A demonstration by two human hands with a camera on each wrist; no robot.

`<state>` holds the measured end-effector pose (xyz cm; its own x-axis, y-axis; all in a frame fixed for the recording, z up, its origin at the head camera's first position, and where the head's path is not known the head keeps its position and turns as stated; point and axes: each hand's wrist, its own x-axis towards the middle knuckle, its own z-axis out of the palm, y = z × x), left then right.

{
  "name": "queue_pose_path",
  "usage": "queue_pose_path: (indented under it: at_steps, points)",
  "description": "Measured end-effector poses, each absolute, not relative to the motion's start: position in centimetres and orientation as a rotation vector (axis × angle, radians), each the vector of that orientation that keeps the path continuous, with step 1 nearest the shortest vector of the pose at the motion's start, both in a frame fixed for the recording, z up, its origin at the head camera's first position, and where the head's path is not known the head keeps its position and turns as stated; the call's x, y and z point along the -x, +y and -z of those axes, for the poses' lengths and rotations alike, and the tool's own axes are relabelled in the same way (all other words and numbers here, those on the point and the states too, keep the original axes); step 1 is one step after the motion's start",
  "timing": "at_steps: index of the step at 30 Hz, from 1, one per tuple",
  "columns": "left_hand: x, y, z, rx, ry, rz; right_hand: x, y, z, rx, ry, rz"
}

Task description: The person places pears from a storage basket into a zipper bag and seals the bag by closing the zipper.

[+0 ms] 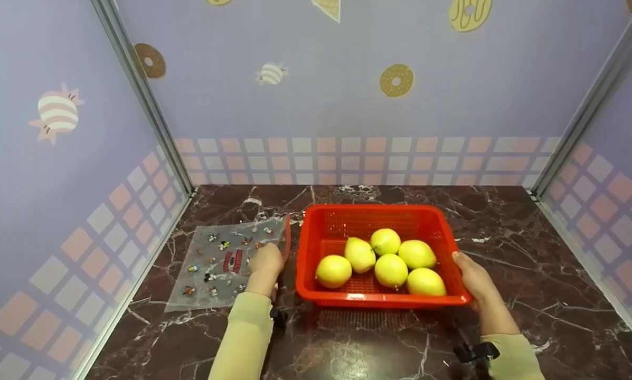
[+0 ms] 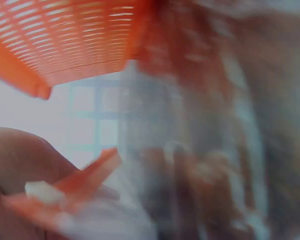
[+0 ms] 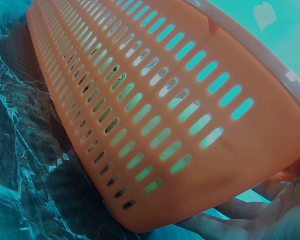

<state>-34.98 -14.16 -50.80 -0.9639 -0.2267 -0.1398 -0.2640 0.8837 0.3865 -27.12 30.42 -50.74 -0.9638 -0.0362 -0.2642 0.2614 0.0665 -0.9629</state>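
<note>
A red slotted plastic basket (image 1: 384, 301) stands on the marble-patterned table, with several yellow lemons (image 1: 391, 271) inside it. My right hand (image 1: 477, 279) grips the basket's right rim, thumb on top; the right wrist view shows its fingers (image 3: 230, 222) curled at the rim beside the slotted wall (image 3: 190, 165). Left of the basket lies a clear zip bag (image 1: 199, 269) printed with small cartoon figures. My left hand (image 1: 266, 266) pinches this bag at its red zip strip (image 1: 288, 232). The strip (image 2: 85, 177) and a small white slider (image 2: 44, 192) show against that hand in the left wrist view.
The dark red marble-patterned table (image 1: 368, 348) is bounded by a lilac back wall (image 1: 326, 105) and side walls with sweets and tile prints. Metal corner posts (image 1: 147, 100) stand at left and right. The basket's left side is close to the bag's strip.
</note>
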Motion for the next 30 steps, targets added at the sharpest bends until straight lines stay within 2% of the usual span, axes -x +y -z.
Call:
queue_pose_path:
  at_steps: [11, 17, 23, 30]
  points:
    - [34.0, -13.4, 46.7, 0.429, 3.027, -0.929, 27.2, 30.9, 50.1, -0.232, 2.207, 1.908]
    - [32.3, -12.2, 44.4, 0.381, 3.057, -1.025, 28.1, 30.1, 46.8, -0.235, 2.446, 1.660]
    - [30.4, -11.0, 42.8, 0.326, 3.087, -1.064, 28.6, 25.1, 43.0, -0.011, 2.665, 1.585]
    - [28.5, -9.8, 42.0, 0.250, 3.162, -1.088, 28.8, 15.6, 42.2, 0.338, 2.587, 1.650]
